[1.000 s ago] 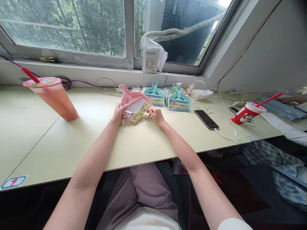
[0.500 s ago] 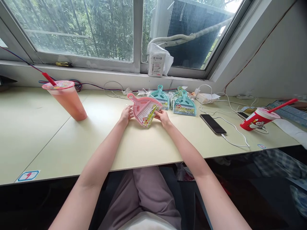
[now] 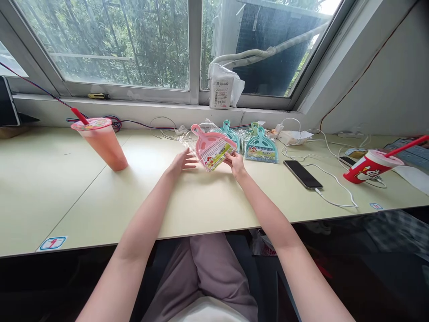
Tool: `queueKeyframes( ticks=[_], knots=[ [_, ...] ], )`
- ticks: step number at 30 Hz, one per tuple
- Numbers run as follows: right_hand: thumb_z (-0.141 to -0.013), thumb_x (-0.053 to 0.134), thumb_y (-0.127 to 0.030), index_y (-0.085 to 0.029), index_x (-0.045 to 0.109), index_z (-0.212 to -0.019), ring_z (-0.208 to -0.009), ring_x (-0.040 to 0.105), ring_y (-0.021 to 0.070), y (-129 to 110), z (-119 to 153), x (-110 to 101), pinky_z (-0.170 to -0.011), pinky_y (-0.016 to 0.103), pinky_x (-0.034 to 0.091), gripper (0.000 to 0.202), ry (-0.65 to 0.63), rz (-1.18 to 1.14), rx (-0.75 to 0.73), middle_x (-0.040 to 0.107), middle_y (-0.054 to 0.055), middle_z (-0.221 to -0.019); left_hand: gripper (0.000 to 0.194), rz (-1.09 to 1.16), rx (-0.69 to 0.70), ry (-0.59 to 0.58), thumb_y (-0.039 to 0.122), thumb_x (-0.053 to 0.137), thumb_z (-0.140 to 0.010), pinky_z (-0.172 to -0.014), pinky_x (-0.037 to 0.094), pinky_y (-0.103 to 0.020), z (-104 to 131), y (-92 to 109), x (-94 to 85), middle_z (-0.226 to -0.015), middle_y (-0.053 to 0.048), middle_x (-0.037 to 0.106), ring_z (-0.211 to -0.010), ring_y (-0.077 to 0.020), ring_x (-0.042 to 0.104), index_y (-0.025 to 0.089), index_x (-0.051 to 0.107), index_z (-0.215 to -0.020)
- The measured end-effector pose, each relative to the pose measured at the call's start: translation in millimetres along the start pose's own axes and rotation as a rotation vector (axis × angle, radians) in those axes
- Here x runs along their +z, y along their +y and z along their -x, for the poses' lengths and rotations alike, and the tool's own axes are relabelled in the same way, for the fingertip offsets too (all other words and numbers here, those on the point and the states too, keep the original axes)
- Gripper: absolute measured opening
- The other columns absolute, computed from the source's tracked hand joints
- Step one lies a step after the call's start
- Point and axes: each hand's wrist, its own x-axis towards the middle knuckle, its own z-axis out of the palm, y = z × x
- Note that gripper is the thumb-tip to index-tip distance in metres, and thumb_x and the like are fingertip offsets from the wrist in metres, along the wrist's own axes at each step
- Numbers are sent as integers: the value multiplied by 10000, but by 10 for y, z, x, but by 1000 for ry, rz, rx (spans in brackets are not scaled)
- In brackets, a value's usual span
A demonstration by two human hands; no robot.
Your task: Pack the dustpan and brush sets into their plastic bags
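Note:
A pink dustpan and brush set in clear plastic wrap, with a yellow-green label, is held tilted over the table. My right hand grips its lower right corner. Just left of it, my left hand has its fingers spread and holds nothing. Behind the pink set lies a wrapped teal set, partly hidden. Another teal set lies to the right, with a green one behind it.
A tall pink drink cup stands at the left. On the right are a black phone on a white cable and a red cup with a straw. A white box sits on the sill; cables run along the back.
My left hand has let go of the pink set and its fingers have spread. The pink set, in my right hand, has turned and shifted slightly back. The view has shifted a little.

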Motion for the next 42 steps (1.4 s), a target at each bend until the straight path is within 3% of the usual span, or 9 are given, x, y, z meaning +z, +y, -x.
queueKeyframes(
  ticks=[3, 9, 13, 16, 21, 28, 31, 38, 42],
  knots=[
    [-800, 693, -103, -161, 676, -853, -732, 707, 137, -33, -21, -63, -862, 341, 617, 80, 4, 2, 34, 751, 22, -836, 441, -155, -18, -134, 536, 713, -773, -631, 587, -322, 36, -52, 48, -1088, -171, 721, -788, -269, 734, 145, 720, -976],
    [-796, 698, -141, -171, 675, -857, -799, 717, 147, -10, -8, -26, -889, 343, 606, 71, 42, -13, -3, 753, 28, -875, 462, -154, 91, 62, 532, 628, -847, -513, 494, -253, 33, -25, 41, -953, -144, 745, -553, -170, 687, 154, 689, -1104],
    [-785, 716, -190, -188, 667, -891, -901, 714, 156, 76, 11, 29, -914, 327, 598, 116, 102, -44, -45, 749, 32, -961, 602, -210, 40, -152, 667, 615, -796, -501, 480, -250, 102, 13, 97, -1046, -181, 738, -612, -183, 693, 151, 704, -1094],
    [-775, 718, -186, -189, 673, -925, -948, 710, 164, 103, 8, 22, -923, 320, 596, 156, 128, -64, -55, 748, 36, -975, 589, -334, -35, -339, 634, 696, -746, -504, 475, -259, 166, -27, 202, -1070, -192, 734, -617, -179, 674, 137, 734, -1060],
    [-812, 649, -114, -174, 677, -914, -947, 712, 148, 81, -20, -11, -928, 288, 593, 122, 201, -144, 16, 751, 34, -915, 495, -376, 51, -367, 586, 691, -777, -525, 457, -241, 194, -84, 291, -1018, -157, 745, -601, -129, 634, 143, 756, -988],
    [-801, 670, -109, -173, 689, -899, -945, 721, 167, 39, -30, -10, -929, 303, 600, 119, 177, -140, 16, 756, 40, -891, 431, -385, 85, -402, 567, 714, -759, -579, 472, -232, 190, -48, 248, -921, -124, 739, -704, -159, 663, 149, 737, -862],
    [-803, 679, -114, -164, 695, -916, -916, 728, 171, -10, -35, -29, -929, 312, 603, 125, 178, -154, 16, 756, 43, -850, 415, -396, 100, -342, 551, 724, -752, -581, 472, -248, 172, -51, 216, -911, -122, 731, -691, -164, 665, 146, 723, -838],
    [-812, 680, -112, -160, 694, -881, -864, 736, 165, -69, -75, -101, -908, 317, 609, 85, 63, -99, 49, 758, 41, -839, 393, -269, 93, -14, 541, 699, -770, -547, 489, -259, 65, -23, 52, -963, -134, 731, -652, -181, 675, 156, 627, -799],
    [-808, 678, -90, -154, 696, -829, -781, 733, 156, -53, -59, -72, -884, 325, 613, 70, -12, -56, 102, 760, 34, -807, 569, -115, -26, 118, 723, 496, -819, -584, 548, -352, -30, 21, -79, -976, -149, 721, -691, -251, 706, 173, 619, -903]
  ],
)
